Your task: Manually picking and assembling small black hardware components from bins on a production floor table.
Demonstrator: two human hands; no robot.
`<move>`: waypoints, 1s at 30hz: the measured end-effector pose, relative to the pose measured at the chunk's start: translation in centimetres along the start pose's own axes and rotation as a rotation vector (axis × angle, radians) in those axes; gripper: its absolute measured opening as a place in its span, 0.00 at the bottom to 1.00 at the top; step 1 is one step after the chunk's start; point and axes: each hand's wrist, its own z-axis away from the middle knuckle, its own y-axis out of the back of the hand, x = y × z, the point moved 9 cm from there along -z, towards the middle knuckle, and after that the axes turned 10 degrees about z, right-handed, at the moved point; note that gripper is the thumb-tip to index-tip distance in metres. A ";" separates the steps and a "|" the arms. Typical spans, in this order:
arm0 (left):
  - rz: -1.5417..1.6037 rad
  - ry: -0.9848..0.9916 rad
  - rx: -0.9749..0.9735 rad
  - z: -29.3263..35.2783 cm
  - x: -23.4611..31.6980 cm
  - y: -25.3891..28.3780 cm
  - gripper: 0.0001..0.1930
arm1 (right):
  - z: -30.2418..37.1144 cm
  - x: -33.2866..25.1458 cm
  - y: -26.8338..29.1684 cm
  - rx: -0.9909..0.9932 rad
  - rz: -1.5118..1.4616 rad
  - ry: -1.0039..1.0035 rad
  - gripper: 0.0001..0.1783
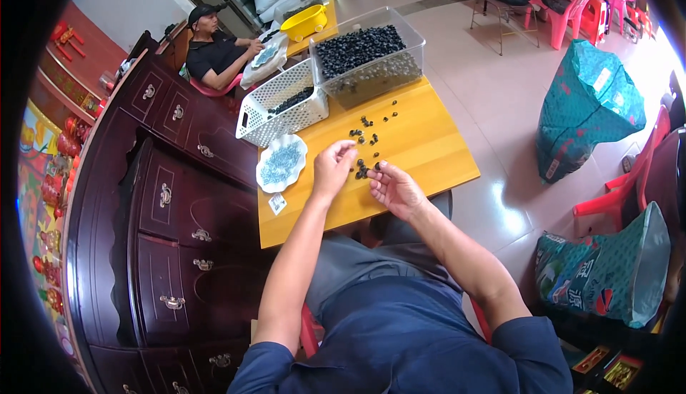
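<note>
Over the yellow wooden table (pixel 436 144), my left hand (pixel 333 171) is closed, thumb and fingertips together. Whatever it pinches, if anything, is too small to make out. Just right of it, my right hand (pixel 397 192) pinches a small black part (pixel 377 166) between thumb and forefinger. Loose small black parts (pixel 361 171) lie scattered on the tabletop between and beyond my hands. A white scalloped plate (pixel 301 144) of tiny light-blue pieces (pixel 280 164) stands left of my left hand. A small white printed square (pixel 277 204) lies by the plate.
Beyond stand a white perforated basket (pixel 266 131) and a clear bin (pixel 371 83), both holding black parts. Dark drawers (pixel 171 201) flank the table's left. Across, a seated person (pixel 218 58) works near a yellow tub (pixel 306 23). Teal sacks (pixel 582 108) and a red chair (pixel 607 204) stand right.
</note>
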 end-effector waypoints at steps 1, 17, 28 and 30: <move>-0.002 -0.003 0.003 -1.1 -1.4 0.7 0.11 | -0.1 -0.1 1.0 0.087 0.020 0.010 0.08; -0.744 -0.129 -0.056 -4.9 -3.1 -1.2 0.04 | -0.1 -0.6 1.2 0.161 0.207 -0.011 0.08; -0.267 -0.056 0.048 -1.0 0.8 2.4 0.08 | 0.4 0.3 0.2 0.127 0.377 -0.031 0.08; 0.096 0.054 -0.005 1.0 2.5 1.7 0.06 | 0.3 0.2 0.3 0.114 0.431 -0.007 0.12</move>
